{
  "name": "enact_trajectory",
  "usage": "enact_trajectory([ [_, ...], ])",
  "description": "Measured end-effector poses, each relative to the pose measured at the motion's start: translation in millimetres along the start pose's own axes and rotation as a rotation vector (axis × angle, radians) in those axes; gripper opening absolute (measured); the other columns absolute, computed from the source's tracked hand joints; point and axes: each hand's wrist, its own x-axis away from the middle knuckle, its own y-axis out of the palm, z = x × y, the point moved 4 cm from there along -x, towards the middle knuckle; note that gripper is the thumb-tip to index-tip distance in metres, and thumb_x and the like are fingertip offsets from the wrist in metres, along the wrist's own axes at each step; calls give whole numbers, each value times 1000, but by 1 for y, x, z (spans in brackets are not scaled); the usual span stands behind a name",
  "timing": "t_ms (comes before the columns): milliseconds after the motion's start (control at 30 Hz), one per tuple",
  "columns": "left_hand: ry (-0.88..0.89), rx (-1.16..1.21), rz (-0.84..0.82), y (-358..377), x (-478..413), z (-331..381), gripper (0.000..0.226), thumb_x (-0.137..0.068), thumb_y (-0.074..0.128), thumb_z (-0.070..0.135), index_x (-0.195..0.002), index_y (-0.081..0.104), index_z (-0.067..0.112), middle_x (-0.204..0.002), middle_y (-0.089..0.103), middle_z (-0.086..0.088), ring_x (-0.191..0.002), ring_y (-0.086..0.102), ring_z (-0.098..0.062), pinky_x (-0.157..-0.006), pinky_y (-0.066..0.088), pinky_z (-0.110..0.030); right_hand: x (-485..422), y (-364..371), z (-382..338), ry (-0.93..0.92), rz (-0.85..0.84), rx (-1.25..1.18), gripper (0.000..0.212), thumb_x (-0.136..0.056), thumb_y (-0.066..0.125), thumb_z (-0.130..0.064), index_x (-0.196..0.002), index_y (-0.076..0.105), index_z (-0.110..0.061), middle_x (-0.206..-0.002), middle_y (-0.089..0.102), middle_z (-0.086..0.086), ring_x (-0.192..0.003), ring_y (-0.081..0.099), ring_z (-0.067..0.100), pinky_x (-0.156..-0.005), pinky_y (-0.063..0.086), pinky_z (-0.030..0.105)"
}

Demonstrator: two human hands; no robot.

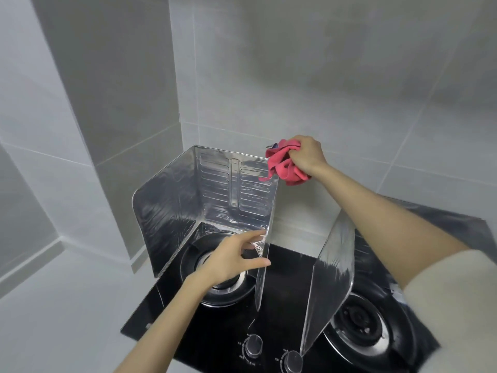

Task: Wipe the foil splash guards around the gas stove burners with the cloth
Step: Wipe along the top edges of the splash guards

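From my end, the right hand (306,154) had its fingers curled tight round the bunched pink cloth (285,168), right at the top corner of the left foil guard (215,189). My left hand (231,262) was spread loose, with the index fingertip touching that guard's shiny, ribbed side panel. The second guard (333,278) stood just past the thumb on the glossy black stove (285,270).

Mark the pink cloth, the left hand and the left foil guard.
pink cloth (280,165), head view, bunched middle folds.
left hand (228,262), head view, back of the hand.
left foil guard (215,185), head view, ribbed back panel.
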Motion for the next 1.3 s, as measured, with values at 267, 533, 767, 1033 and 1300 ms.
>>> enact_trajectory([
  [267, 32, 158, 29, 11, -7, -20, 60, -82, 72, 20, -112, 43, 63, -114, 63, 19, -105, 63, -1, -97, 50, -28, 2, 24, 13, 36, -122, 116, 30, -78, 48, 1, -94, 70, -10, -102, 70, 15, -97, 61, 30, -79, 44, 30],
  [533, 64, 190, 54, 20, -9, -10, 61, -87, 66, 8, -113, 38, 55, -118, 53, 13, -89, 63, 13, -81, 44, -5, 26, 25, 25, 0, -233, 192, 27, -79, 50, -4, -96, 71, -7, -101, 69, 14, -96, 62, 31, -83, 50, 37],
  [767, 97, 182, 58, 23, -9, -10, 61, -87, 65, 9, -121, 39, 51, -132, 57, -3, -99, 62, 10, -83, 45, -7, 65, 14, 8, -161, -342, 239, 31, -75, 55, -5, -98, 72, -17, -94, 68, 5, -88, 61, 25, -79, 50, 35],
  [1033, 88, 183, 76, 26, -11, -15, 49, -87, 63, 6, -134, 52, 15, -120, 66, -3, -112, 58, 3, -83, 44, -6, 94, 7, -11, -224, -546, 257, 27, -80, 54, -10, -100, 71, -17, -97, 71, 4, -90, 62, 20, -81, 51, 34],
  [1300, 106, 151, 99, 24, -9, -15, 51, -87, 55, -3, -133, 55, 20, -118, 68, 5, -113, 61, -9, -95, 48, -17, 71, 14, -4, -141, -428, 157, 35, -78, 53, -6, -90, 67, -36, -94, 68, -2, -85, 58, 17, -73, 43, 24],
])
